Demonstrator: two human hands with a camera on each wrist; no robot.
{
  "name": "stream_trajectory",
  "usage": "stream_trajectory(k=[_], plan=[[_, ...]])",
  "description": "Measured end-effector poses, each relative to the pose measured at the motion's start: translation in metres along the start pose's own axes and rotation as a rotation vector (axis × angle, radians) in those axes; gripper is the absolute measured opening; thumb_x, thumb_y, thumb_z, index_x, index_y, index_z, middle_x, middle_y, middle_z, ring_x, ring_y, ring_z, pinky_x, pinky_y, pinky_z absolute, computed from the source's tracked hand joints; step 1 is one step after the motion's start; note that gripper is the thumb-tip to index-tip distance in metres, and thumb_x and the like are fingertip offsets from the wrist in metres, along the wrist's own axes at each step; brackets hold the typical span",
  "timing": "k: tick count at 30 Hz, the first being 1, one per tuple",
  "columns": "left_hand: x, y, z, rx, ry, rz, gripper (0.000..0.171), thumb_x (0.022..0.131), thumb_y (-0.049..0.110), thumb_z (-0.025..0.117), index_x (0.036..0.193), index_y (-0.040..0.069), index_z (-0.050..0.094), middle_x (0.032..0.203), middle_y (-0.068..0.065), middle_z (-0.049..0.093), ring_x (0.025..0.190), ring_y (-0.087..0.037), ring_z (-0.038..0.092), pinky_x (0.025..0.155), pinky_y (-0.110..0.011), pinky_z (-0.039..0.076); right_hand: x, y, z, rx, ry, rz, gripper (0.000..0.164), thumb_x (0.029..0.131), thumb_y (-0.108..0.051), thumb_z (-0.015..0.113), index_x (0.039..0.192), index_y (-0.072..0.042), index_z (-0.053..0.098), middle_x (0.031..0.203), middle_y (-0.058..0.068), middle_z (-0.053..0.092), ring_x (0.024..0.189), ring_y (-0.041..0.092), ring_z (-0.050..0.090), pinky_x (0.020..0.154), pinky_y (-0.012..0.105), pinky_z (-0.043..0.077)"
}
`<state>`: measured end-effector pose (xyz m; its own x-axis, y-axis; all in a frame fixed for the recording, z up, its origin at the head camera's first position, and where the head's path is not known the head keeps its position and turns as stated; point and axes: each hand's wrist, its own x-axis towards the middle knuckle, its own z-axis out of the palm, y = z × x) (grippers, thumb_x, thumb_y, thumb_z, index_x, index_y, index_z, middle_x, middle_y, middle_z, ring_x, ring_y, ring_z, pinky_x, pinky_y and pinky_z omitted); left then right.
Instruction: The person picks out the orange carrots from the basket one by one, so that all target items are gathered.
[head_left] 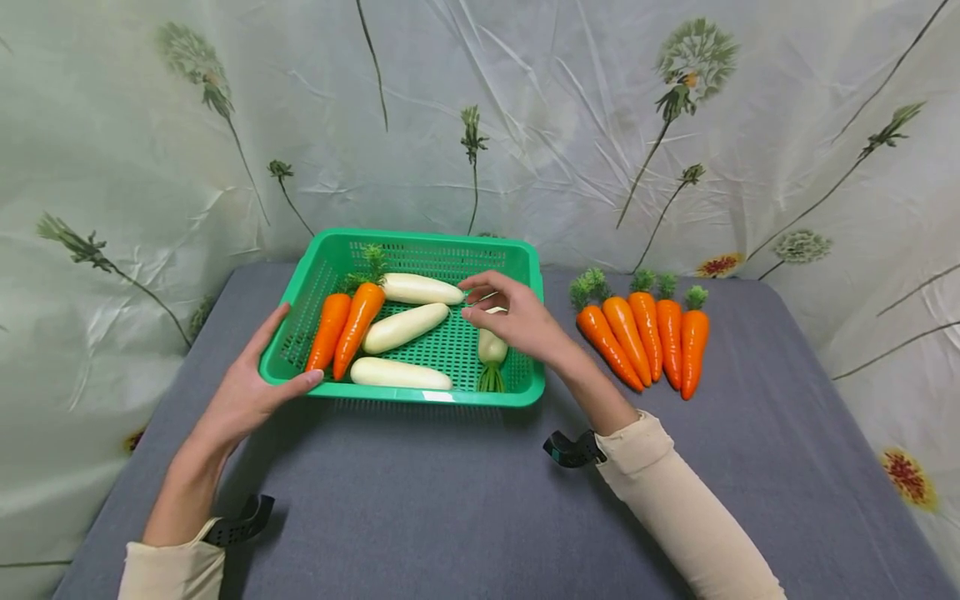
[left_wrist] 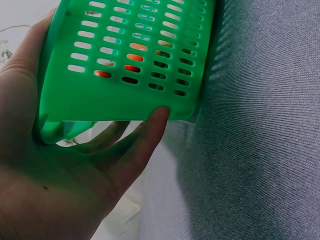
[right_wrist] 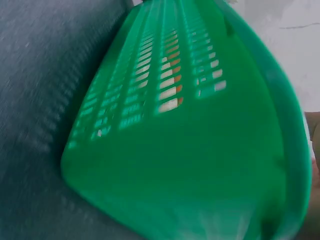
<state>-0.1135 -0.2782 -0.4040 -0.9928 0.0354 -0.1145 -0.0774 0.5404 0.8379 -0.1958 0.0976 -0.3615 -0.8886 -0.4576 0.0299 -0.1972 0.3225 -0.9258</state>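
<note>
A green plastic basket (head_left: pixel 420 400) sits on the table, with my left hand (head_left: pixel 251 387) gripping its front left corner. The left thumb lies over the rim, and the fingers (left_wrist: pixel 159 117) reach around the outer wall. Two orange carrots (head_left: pixel 358 329) with leafy tops lie at the basket's left side. Several white radishes are inside too, among them a middle one (head_left: pixel 405 327) and a front one (head_left: pixel 401 374). Over the right part of the basket my right hand (head_left: pixel 513 317) has loosely bent fingers and a gap between thumb and fingertips. Beneath it lies a white radish (head_left: pixel 491 346) with green stems, its far end partly hidden.
Several carrots (head_left: pixel 647 337) lie in a row on the grey tablecloth (head_left: pixel 420 500), right of the basket. A pale curtain (head_left: pixel 562 125) with dandelion prints hangs behind and along the sides. Each wrist carries a black band (head_left: pixel 573 450).
</note>
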Motion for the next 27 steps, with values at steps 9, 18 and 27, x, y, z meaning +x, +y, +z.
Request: stream_trajectory(k=[9, 18, 27], plan=[[-0.001, 0.003, -0.002, 0.006, 0.004, 0.012, 0.105, 0.094, 0.03, 0.078, 0.166, 0.047, 0.004, 0.168, -0.024, 0.024, 0.121, -0.017, 0.046, 0.084, -0.008, 0.038, 0.013, -0.015, 0.024, 0.004, -0.078, 0.008, 0.04, 0.103, -0.017, 0.066, 0.142, -0.012, 0.059, 0.137, 0.02, 0.062, 0.121, 0.029, 0.065, 0.099, 0.039, 0.056], [-0.001, 0.003, -0.001, -0.004, -0.009, 0.0, 0.106, 0.094, 0.029, 0.078, 0.166, 0.046, 0.002, 0.171, -0.021, 0.018, 0.128, -0.024, 0.043, 0.085, -0.007, 0.037, 0.031, -0.021, 0.044, -0.001, -0.108, 0.003, 0.042, 0.103, -0.02, 0.065, 0.144, -0.016, 0.058, 0.139, 0.019, 0.062, 0.122, 0.028, 0.064, 0.091, 0.034, 0.055], [0.001, 0.004, 0.0, 0.001, -0.016, 0.004, 0.105, 0.094, 0.03, 0.077, 0.166, 0.045, 0.002, 0.169, -0.024, 0.022, 0.125, -0.025, 0.044, 0.084, -0.008, 0.039, 0.047, -0.025, 0.061, -0.037, -0.158, 0.026, 0.049, 0.104, -0.018, 0.064, 0.151, -0.015, 0.051, 0.147, 0.02, 0.057, 0.129, 0.03, 0.061, 0.096, 0.037, 0.055]])
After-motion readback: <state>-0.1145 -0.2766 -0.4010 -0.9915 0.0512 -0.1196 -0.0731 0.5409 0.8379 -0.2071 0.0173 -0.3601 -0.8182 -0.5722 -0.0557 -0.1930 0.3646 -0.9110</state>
